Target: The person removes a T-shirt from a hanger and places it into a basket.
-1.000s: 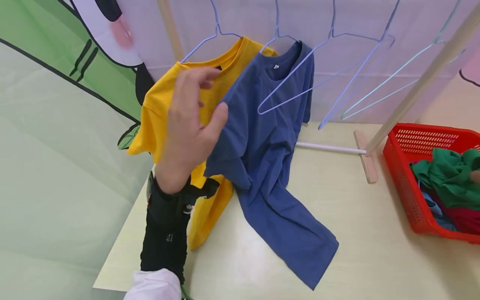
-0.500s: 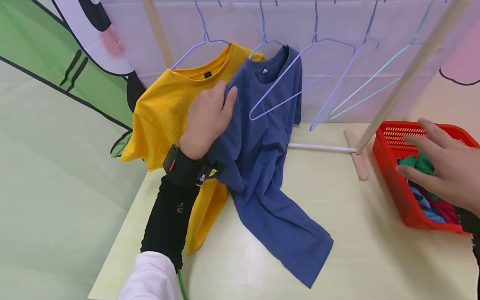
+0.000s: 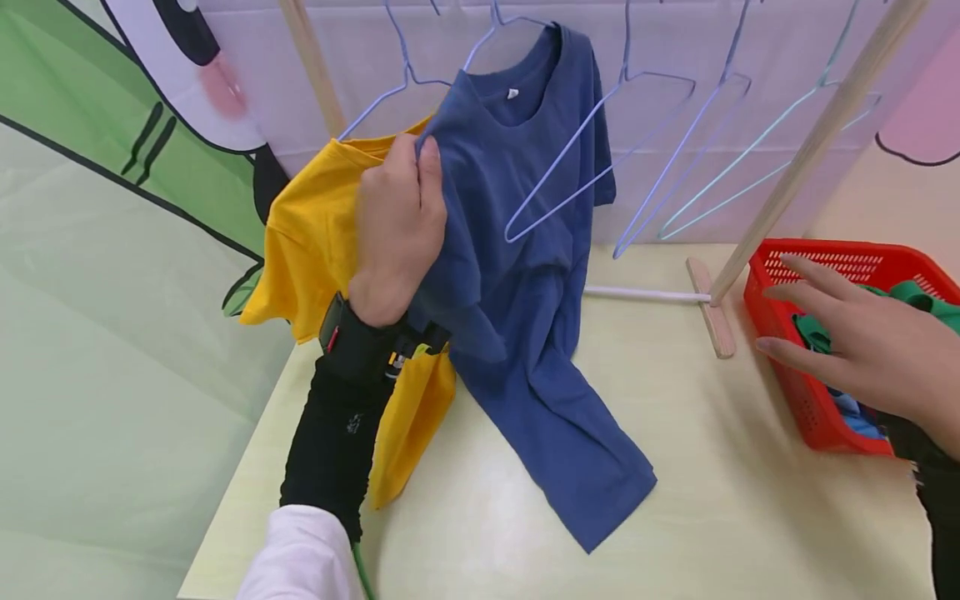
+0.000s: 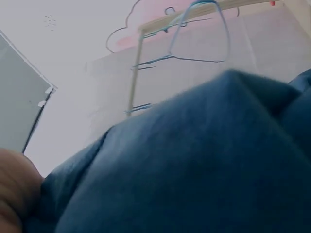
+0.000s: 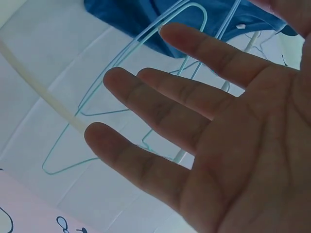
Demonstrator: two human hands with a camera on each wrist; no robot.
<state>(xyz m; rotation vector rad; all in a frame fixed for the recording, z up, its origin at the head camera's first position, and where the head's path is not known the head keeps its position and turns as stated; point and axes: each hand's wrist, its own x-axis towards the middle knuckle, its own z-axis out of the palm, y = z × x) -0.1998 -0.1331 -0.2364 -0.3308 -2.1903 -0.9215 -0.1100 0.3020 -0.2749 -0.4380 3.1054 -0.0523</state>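
Fingers (image 3: 420, 171) of the left hand (image 3: 397, 233) pinch the blue shirt (image 3: 517, 275) shoulder; right hand (image 3: 862, 350) spread, empty.

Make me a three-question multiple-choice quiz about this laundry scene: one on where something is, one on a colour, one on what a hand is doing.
1. Where does the red plastic basket stand?
A. at the table's right end
B. under the yellow cotton T-shirt
C. on the floor

2. What colour is the T-shirt that the left hand grips?
A. green
B. dark blue
C. red

3. How is the right hand?
A. closed in a fist
B. gripping a hanger
C. fingers spread, holding nothing

Answers:
1 A, the basket sits on the pale wooden table beside the wooden rack foot.
2 B, its fingers pinch the shoulder of the dark blue cotton T-shirt.
3 C, the right wrist view shows straight, empty fingers.
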